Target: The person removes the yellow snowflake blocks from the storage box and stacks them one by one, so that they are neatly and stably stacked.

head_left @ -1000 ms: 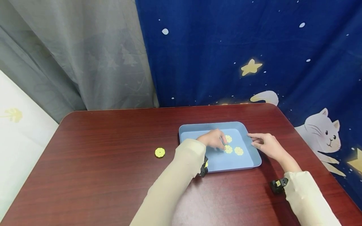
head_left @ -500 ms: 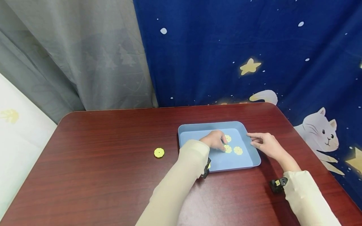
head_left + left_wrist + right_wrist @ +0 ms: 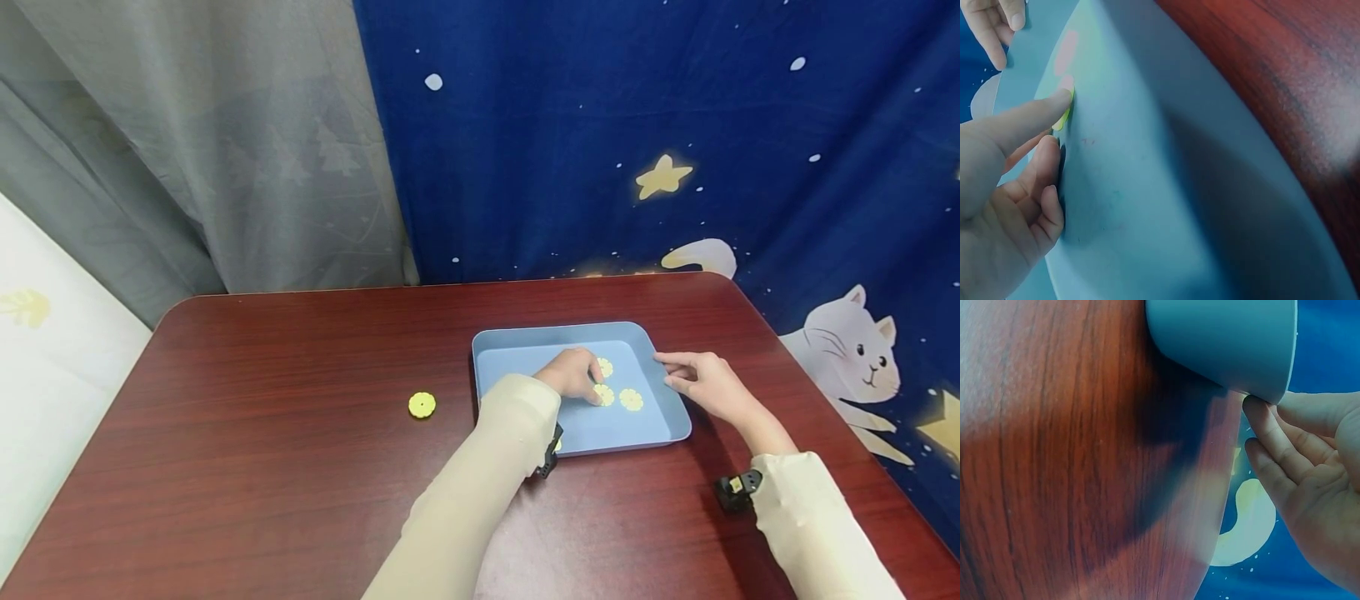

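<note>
A shallow blue tray (image 3: pixel 525 337) lies on the table with pale yellow, scalloped round discs on its floor. My left hand (image 3: pixel 572 373) reaches into it, thumb and finger pinching the edge of one yellow disc (image 3: pixel 604 396). Up close in the left wrist view, the thumb (image 3: pixel 1047 112) lies over that disc, with the other fingers curled below. Beside it are a second disc (image 3: pixel 632 400) and, further back, a third (image 3: pixel 605 367). My right hand (image 3: pixel 708 383) holds the tray's right wall, thumb inside and fingers outside, as the right wrist view shows.
Left of the tray, another yellow disc (image 3: pixel 422 406) with a small centre hole lies on the dark red wooden table (image 3: pixel 300 467). Part of one more disc (image 3: pixel 558 446) peeks out by the left wrist camera. A blue curtain (image 3: pixel 540 150) hangs behind the table.
My left hand and forearm have shifted slightly right, and the thumb has settled on the middle disc. The right hand keeps its hold on the tray wall.
</note>
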Demonstrator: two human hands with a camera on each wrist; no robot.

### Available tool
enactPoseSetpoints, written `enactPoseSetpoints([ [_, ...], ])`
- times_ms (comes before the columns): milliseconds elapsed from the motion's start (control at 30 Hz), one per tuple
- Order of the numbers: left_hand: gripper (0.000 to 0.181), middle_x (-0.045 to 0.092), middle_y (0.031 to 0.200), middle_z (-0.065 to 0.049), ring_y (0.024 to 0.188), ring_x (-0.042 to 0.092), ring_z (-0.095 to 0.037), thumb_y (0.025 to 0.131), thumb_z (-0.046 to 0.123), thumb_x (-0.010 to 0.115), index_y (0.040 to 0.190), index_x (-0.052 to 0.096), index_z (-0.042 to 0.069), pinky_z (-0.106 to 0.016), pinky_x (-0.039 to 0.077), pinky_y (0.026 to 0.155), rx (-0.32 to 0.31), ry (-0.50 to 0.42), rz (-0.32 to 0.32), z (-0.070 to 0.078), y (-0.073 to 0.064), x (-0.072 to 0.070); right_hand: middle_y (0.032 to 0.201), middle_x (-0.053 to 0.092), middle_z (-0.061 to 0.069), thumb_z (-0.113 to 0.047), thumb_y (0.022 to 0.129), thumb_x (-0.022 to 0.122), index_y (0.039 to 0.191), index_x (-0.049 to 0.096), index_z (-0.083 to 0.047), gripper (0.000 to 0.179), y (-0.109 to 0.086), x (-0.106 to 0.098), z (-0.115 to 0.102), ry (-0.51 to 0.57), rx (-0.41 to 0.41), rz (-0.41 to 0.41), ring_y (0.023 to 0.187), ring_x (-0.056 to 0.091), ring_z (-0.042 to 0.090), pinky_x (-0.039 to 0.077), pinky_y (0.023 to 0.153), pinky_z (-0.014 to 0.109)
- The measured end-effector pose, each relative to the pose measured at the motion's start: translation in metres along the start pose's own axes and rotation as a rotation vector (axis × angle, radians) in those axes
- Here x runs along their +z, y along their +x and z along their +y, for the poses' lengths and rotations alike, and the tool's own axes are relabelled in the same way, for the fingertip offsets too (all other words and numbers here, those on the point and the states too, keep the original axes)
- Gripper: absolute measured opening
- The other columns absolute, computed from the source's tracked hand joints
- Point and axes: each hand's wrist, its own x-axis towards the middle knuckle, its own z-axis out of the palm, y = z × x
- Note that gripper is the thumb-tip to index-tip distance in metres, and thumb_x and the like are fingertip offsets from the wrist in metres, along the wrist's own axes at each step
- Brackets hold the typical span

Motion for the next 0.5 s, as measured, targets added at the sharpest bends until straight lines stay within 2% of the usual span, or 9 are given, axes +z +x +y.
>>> enactPoseSetpoints([
  [233,0.023,0.060,0.106,0.002,0.105,0.051,-0.012,0.071,0.016,0.079,0.090,0.068,0.012,-0.018,0.038,0.086,0.000,0.022,0.019,-0.0010,0.0011,0.0026,0.102,0.063,0.023,0.001,0.083,0.061,0.122,0.055,0.005,0.039,0.0005,0.0008,0.0021,-0.007,0.005,-0.006,0.088,0.062,0.030,0.051,0.072,0.039],
  [500,0.025,0.060,0.104,0.004,0.099,0.052,-0.010,0.069,0.017,0.080,0.089,0.065,0.012,-0.017,0.039,0.082,-0.009,0.016,0.031,-0.0036,0.0046,0.0070,0.103,0.063,0.023,0.002,0.082,0.061,0.121,0.055,0.006,0.039,0.0003,0.0006,0.0012,-0.007,0.006,-0.005,0.087,0.062,0.030,0.051,0.072,0.039],
])
